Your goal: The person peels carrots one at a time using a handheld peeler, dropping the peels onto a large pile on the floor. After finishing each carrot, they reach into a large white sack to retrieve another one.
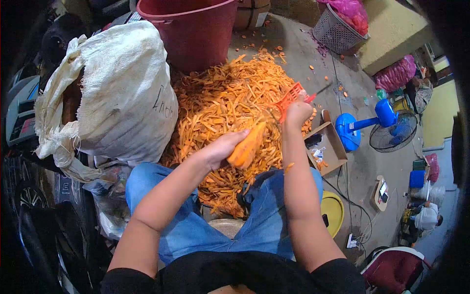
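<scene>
My left hand (224, 148) is closed around the lower end of a thick orange carrot (247, 146), which tilts up and away from me. My right hand (297, 115) grips a red plastic peeler (289, 101), its openwork part to the left of my fist. The peeler is above and right of the carrot's tip, apart from it. Beneath both hands spreads a big heap of orange peelings (220, 95), reaching down between my knees. One strip of peel (289, 167) clings to my right forearm.
A full white sack (127, 88) stands left, beside a large red tub (196, 34). On the right are a cardboard box (335, 144), a blue fan (348, 132), cables and a yellow lid (334, 213). A grey basket (338, 32) stands at the back; a person (427, 215) is far right.
</scene>
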